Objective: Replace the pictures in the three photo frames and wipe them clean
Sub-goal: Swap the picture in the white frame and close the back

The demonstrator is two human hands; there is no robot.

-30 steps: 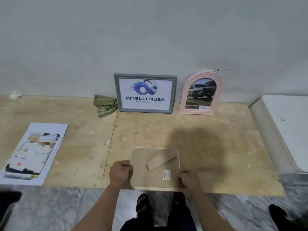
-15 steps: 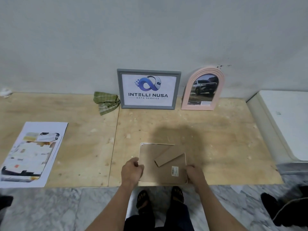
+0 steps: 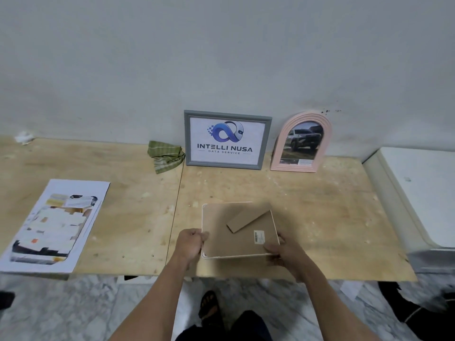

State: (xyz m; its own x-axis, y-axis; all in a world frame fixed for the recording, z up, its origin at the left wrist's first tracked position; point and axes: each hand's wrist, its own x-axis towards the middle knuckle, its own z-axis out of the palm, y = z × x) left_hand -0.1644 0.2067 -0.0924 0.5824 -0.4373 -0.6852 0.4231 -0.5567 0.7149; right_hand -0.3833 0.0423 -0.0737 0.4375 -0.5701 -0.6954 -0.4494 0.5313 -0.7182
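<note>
A white photo frame [image 3: 221, 232] is face down near the front edge of the plywood table [image 3: 320, 217], showing its brown backing, fold-out stand and a small sticker. My left hand [image 3: 190, 244] grips its left edge and my right hand [image 3: 280, 252] grips its lower right corner; the near edge looks slightly raised. A grey frame [image 3: 227, 139] with a logo print and a pink arched frame [image 3: 301, 142] with a car picture lean upright against the wall. A green cloth [image 3: 165, 156] lies left of the grey frame. Printed pictures [image 3: 54, 225] lie at the table's left.
A white appliance or box [image 3: 418, 193] borders the table on the right. Crumpled white paper [image 3: 23, 137] sits at the far left by the wall. Marble floor and my sandalled feet show below the table edge. A dark object [image 3: 418, 308] lies on the floor at right.
Both hands have shifted up along the white frame's sides and taken hold of it; its near edge has come up slightly off the table. The view has drifted a little.
</note>
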